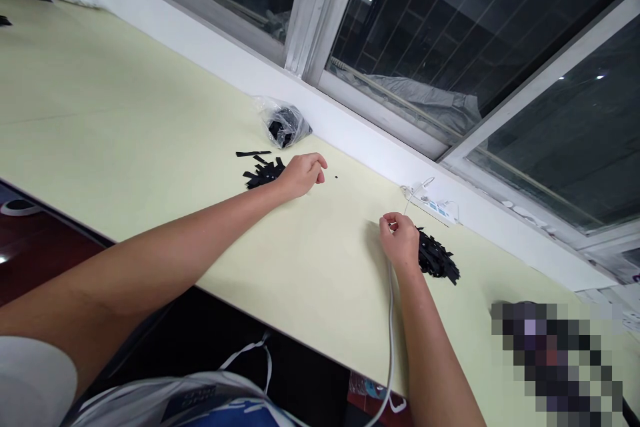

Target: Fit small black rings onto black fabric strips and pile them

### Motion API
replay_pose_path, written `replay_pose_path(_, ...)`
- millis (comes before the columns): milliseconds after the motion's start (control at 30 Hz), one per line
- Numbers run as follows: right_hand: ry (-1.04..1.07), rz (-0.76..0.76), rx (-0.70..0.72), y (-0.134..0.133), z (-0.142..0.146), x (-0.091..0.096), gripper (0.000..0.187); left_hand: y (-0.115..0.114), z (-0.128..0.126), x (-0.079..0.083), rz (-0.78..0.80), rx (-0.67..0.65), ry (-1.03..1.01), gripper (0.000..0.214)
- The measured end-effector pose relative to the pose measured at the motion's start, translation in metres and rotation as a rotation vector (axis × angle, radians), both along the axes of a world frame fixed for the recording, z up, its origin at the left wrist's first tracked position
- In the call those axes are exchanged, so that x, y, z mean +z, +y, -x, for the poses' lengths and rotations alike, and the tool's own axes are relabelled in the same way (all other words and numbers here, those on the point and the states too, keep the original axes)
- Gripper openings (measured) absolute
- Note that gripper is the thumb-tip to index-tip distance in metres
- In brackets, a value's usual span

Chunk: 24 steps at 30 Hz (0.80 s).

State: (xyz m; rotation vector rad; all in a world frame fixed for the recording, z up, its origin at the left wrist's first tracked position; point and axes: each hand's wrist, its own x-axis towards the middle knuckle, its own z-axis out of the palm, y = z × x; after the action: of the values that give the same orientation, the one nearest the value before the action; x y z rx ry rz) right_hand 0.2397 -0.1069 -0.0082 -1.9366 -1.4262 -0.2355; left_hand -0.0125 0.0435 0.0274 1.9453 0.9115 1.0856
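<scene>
My left hand (pixel 301 175) is held over the table beside a loose pile of short black strips (pixel 263 175). Its fingers are curled inward, and whatever they may hold is hidden. A tiny black piece (pixel 336 177) lies on the table just past those fingertips. Farther right, my right hand (pixel 401 240) is closed in a pinch, with a small dark bit between thumb and fingers that I cannot make out. Against that hand's right side lies a bigger heap of black strips (pixel 437 257), partly covered by it.
A clear plastic bag (pixel 284 125) with black pieces stands by the wall ledge. A white power strip (pixel 433 205) lies along the ledge. One white cable (pixel 391 320) runs over the table's front edge beside my right forearm. A blurred-out dark object (pixel 545 353) is at right.
</scene>
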Motion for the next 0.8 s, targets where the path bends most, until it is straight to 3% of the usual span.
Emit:
replay_pose_path(267, 0.017, 0.028, 0.001, 0.0003, 0.0010, 0.0000, 0.025, 0.0010, -0.0014, -0.0010, -0.044, 0.053, -0.020, 0.031)
replay_pose_path(800, 0.023, 0.010, 0.015, -0.0006, 0.0017, 0.0002, 0.028, 0.0060, 0.0020, -0.0015, -0.222, 0.209, 0.162, 0.030)
